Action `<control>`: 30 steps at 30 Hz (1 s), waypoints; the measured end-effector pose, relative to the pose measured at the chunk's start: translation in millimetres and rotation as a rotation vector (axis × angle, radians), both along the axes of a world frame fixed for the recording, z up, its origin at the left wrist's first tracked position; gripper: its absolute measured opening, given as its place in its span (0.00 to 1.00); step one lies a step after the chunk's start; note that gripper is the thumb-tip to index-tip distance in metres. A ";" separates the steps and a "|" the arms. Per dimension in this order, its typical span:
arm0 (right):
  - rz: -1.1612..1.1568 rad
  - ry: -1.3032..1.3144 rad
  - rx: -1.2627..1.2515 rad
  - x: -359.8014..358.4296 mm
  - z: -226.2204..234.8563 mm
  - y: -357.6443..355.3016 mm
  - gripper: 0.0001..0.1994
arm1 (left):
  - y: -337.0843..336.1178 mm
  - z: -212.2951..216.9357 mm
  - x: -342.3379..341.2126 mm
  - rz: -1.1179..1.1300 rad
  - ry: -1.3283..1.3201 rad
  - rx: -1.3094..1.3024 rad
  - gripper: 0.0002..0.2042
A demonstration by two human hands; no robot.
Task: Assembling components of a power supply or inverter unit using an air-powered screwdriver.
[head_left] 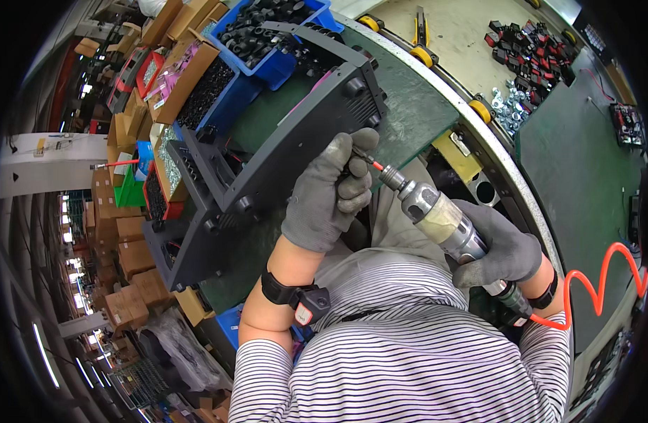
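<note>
My right hand (pixel 504 243), in a grey glove, is wrapped round an air screwdriver (pixel 437 217) with a silver and pale yellow body. An orange coiled hose (pixel 590 310) runs off its rear end. The driver's red-banded bit (pixel 375 165) points up and left at my left hand (pixel 327 190), also gloved. That hand's fingers are curled and pinched by the bit's tip; whatever lies between them is too small or hidden to name. Left of it a large black frame-like machine part (pixel 296 141) stands tilted on the green bench top (pixel 408 116), with round black feet along its side.
Blue bins (pixel 271 67) of black parts and cardboard boxes (pixel 186 77) line the far left. Past the conveyor rail (pixel 472 113) with yellow wheels lie a heap of red-and-black pieces (pixel 528 63) and shiny metal hardware (pixel 507 109). Another green surface (pixel 578 162) spreads at right.
</note>
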State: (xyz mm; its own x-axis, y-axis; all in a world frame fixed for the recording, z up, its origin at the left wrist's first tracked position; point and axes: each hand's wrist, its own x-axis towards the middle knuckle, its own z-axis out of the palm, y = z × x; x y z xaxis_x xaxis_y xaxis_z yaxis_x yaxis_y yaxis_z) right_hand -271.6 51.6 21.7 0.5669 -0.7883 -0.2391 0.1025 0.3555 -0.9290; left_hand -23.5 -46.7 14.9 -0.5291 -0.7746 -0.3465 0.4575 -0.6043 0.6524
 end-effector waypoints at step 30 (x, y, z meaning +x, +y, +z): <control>-0.194 0.211 -0.036 -16.2 29.7 -40.1 0.30 | -63.7 52.2 -11.6 0.195 -1.831 -1.621 0.18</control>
State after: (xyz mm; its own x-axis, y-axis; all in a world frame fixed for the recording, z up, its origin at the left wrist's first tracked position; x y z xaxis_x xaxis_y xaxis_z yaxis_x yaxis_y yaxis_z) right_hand -287.8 11.4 51.4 0.3449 -0.8876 -0.3054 -0.0317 0.3141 -0.9489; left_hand -35.1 -110.4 67.1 -0.4419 -0.7648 0.4688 -0.8672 0.4980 -0.0050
